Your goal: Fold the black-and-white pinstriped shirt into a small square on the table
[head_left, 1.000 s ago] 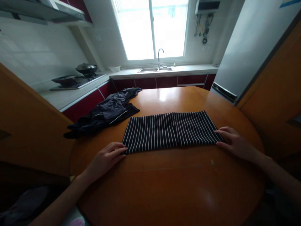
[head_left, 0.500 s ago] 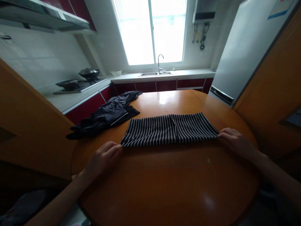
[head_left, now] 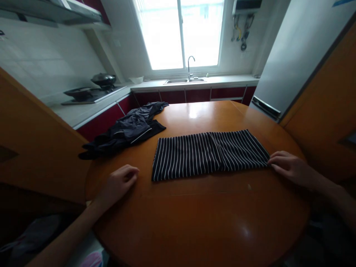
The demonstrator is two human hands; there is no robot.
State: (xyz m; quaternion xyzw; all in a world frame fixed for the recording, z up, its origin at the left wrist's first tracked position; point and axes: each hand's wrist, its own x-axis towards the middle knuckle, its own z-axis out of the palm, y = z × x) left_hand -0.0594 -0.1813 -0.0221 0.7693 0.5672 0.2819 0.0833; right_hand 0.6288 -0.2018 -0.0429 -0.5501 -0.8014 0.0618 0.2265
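Note:
A folded black cloth with thin white stripes lies flat in a long strip across the wooden table, with a crease near its middle. Left of the strip, my left hand is apart from it, its fingers curled together and nothing visible in them. At the near right corner, the fingers of my right hand are closed on the striped cloth's edge. A crumpled heap of dark clothes rests behind, along the table's left side.
Beyond the table runs a white counter with a sink and tap under a window. Pans stand on the stove at left. A fridge is at right, and wooden panels flank the table.
My left hand has let go of the cloth's near left corner and drawn slightly left. The cloth has shifted a little right, with my right hand still at its corner. The view has tilted down slightly.

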